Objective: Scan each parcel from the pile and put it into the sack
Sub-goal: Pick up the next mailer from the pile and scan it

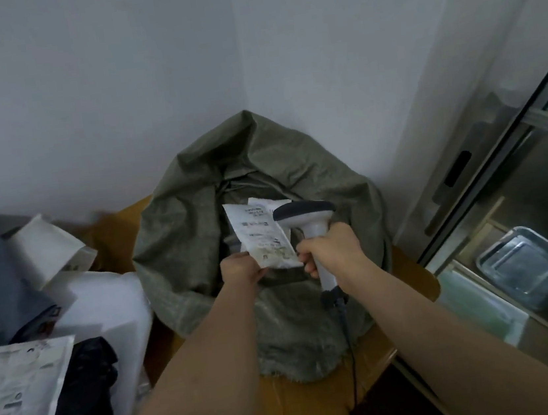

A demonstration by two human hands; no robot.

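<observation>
Over the one green sack (pixel 198 216), the left hand (pixel 238 268) pinches a white parcel (pixel 262 239); the right hand (pixel 331 247) grips one scanner (pixel 304 214); perhaps five parcels (pixel 16 394) lie piled left on the tabletop (pixel 409 280)

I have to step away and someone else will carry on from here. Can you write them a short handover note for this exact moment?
Left hand: pinches a small white parcel by its lower corner, label up, above the open mouth of the green sack.
Right hand: grips the scanner by its handle, head right beside the parcel's label.
Pile: more parcels lie to the left of the sack.
Done: this parcel is picked up and held to the scanner; another white parcel seems to lie in the sack behind it.
Left: finish the scan, drop the parcel into the sack, then work through the pile.
</observation>
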